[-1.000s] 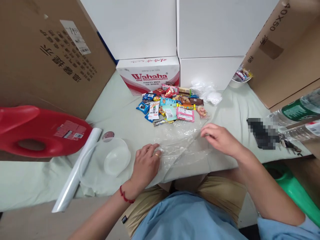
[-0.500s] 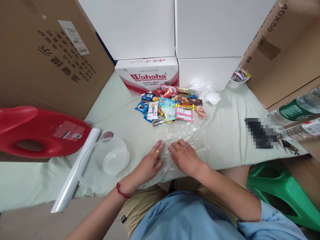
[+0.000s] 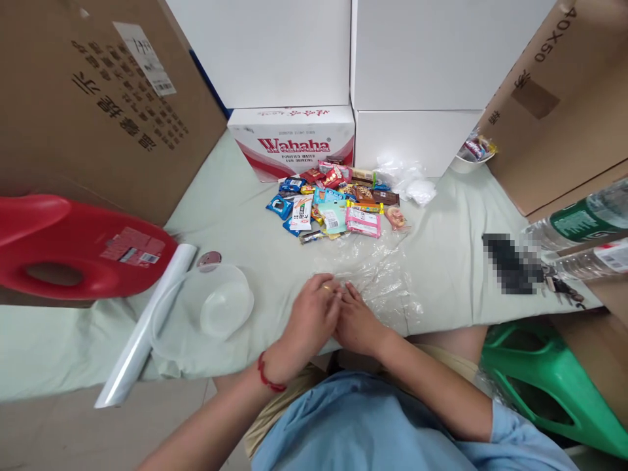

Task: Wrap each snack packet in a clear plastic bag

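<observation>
A crinkled sheet of clear plastic film (image 3: pixel 387 281) lies on the pale green tablecloth (image 3: pixel 245 222) near the front edge. My left hand (image 3: pixel 311 317), with a ring and a red wrist cord, and my right hand (image 3: pixel 358 324) meet side by side at the film's near left corner. Their fingers are curled and pressed together on the film. Beyond the film sits a pile of several wrapped snacks (image 3: pixel 338 203). A clear plastic bowl (image 3: pixel 223 304) stands to the left of my left hand.
A roll of film (image 3: pixel 147 327) and a red jug (image 3: pixel 83 252) lie at the left, beside a small round lid (image 3: pixel 209 260). A Wahaha box (image 3: pixel 294 140), white boxes and cardboard boxes (image 3: pixel 98 98) wall the back. Water bottles (image 3: pixel 583 219) lie at the right, a green stool (image 3: pixel 540 379) below.
My right hand slid left across the film from its far right side until it met my left hand. The left hand shifted slightly right. The film is more bunched at the near edge.
</observation>
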A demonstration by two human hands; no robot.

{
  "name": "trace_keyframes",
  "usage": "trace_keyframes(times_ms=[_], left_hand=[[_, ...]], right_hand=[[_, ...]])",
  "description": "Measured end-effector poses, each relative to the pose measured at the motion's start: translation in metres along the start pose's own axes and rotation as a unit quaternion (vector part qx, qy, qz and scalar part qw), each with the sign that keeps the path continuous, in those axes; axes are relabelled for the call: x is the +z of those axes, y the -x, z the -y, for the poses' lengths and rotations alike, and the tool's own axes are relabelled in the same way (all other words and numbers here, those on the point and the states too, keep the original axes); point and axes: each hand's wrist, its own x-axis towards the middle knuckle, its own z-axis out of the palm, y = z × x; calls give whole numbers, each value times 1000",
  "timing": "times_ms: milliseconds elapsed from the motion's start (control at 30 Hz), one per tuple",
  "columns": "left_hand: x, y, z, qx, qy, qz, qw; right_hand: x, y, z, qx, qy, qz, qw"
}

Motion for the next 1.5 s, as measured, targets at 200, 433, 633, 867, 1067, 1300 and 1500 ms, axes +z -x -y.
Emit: trace_keyframes(times_ms=[200, 433, 633, 867, 1067, 1300, 1500], left_hand=[[48, -27, 12, -26, 26, -41, 999], [35, -31, 61, -38, -111, -15, 993], [33, 1, 49, -4, -183, 13, 983], [31, 12, 42, 0, -180, 32, 983], [30, 15, 43, -13, -167, 5, 986], [24, 19, 49, -19, -141, 6, 990], [26, 19, 52, -15, -150, 8, 989]], right_hand=[[1, -3, -1, 14, 11, -1, 1000], [0, 14, 21, 4, -20, 11, 1000], [-54, 29, -19, -11, -174, -32, 984], [-143, -32, -152, 332, 140, -250, 899], [-127, -37, -186, 384, 141, -185, 894], [-147, 19, -166, 324, 70, -312, 890], [-141, 18, -54, 100, -23, -313, 944]])
